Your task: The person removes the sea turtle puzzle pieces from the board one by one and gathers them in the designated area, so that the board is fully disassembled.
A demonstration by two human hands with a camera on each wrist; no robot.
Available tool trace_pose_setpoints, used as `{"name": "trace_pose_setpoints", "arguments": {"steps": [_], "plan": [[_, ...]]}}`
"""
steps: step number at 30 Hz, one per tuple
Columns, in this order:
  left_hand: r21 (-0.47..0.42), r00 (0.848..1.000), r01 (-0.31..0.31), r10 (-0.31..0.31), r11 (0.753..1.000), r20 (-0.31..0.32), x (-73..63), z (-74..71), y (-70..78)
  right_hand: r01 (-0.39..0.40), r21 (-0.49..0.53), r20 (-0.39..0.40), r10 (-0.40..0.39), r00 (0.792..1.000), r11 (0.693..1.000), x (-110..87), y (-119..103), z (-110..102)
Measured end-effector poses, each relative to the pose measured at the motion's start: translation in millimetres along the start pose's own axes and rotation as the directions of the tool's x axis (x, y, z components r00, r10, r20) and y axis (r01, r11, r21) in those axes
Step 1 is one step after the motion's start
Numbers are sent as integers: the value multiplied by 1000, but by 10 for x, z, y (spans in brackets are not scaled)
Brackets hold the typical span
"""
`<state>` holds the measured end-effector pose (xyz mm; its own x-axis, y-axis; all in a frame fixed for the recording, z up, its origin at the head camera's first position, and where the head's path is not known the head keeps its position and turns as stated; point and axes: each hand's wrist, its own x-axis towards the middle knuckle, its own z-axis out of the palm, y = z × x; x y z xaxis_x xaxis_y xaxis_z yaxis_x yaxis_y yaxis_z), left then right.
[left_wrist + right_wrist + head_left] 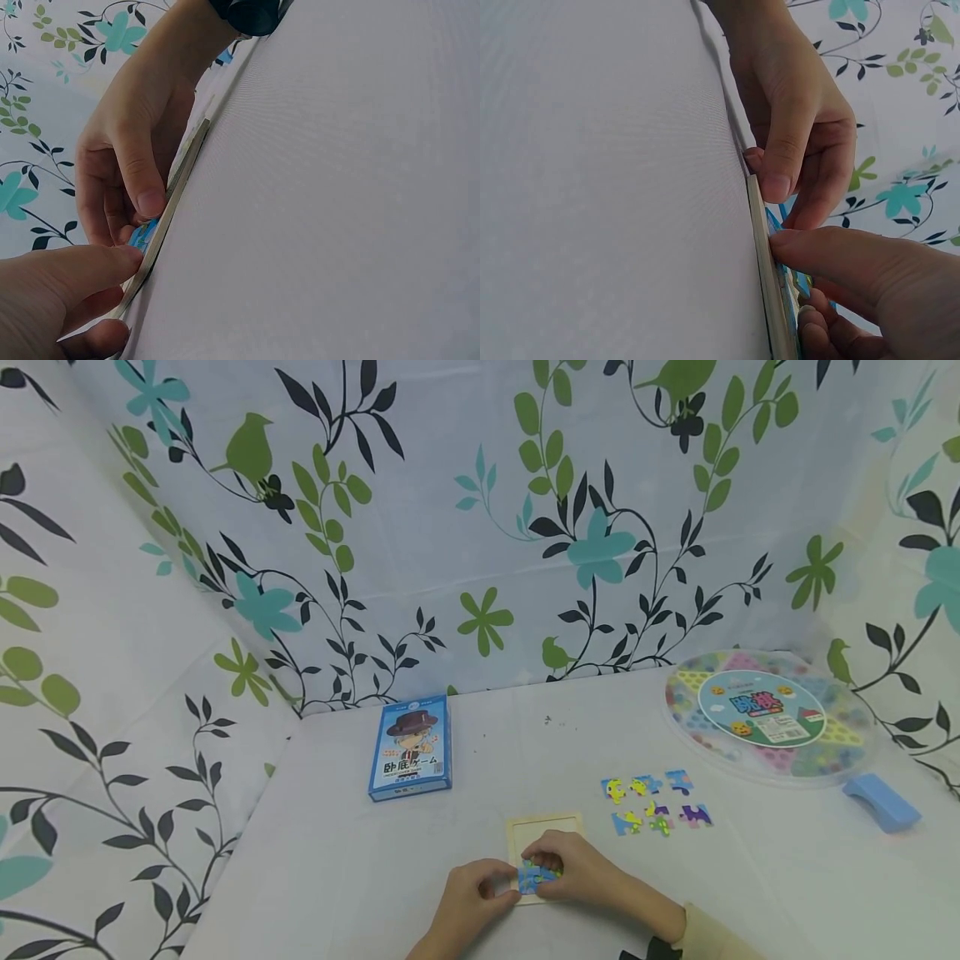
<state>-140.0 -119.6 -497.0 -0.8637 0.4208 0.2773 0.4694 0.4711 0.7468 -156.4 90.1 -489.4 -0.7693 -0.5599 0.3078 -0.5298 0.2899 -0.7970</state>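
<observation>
A small light wooden puzzle frame (543, 818) lies on the white table in the head view. Blue puzzle pieces (528, 878) sit together in its lower part. My left hand (474, 897) grips the frame's lower left corner between thumb and fingers, the thumb beside the pieces. From the right, my right hand (583, 868) reaches over the frame and pinches a blue-and-yellow puzzle piece against the others. Its fingers partly cover that piece. In the right wrist view the thumb of the right hand (900, 281) presses down close to the frame's edge (763, 262).
Several loose puzzle pieces (651, 785) lie in two rows right of the frame. A blue card-game box (411, 747) stands at the back left. A round clear-lidded game case (761, 708) lies at the back right, with a light blue block (881, 803) before it. Patterned cloth (420, 527) hangs behind.
</observation>
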Motion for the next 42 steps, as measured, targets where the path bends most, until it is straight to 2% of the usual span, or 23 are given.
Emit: {"name": "trace_pose_setpoints", "arguments": {"steps": [9,20,31,42], "plan": [[-1,1000,8,-8,1000,1,2,4,-4,-66,26,16,65,998,998,-3,-20,-4],[-4,1000,13,-13,1000,2,16,-6,6,-92,30,23,91,996,995,1,-46,-7],[-19,999,-31,31,999,-15,2,5,-16,-79,66,-16,80,997,995,-2,-17,-6],[-13,997,-75,75,997,-34,-9,17,-22,-130,151,-41,137,990,980,4,-29,-24]]}}
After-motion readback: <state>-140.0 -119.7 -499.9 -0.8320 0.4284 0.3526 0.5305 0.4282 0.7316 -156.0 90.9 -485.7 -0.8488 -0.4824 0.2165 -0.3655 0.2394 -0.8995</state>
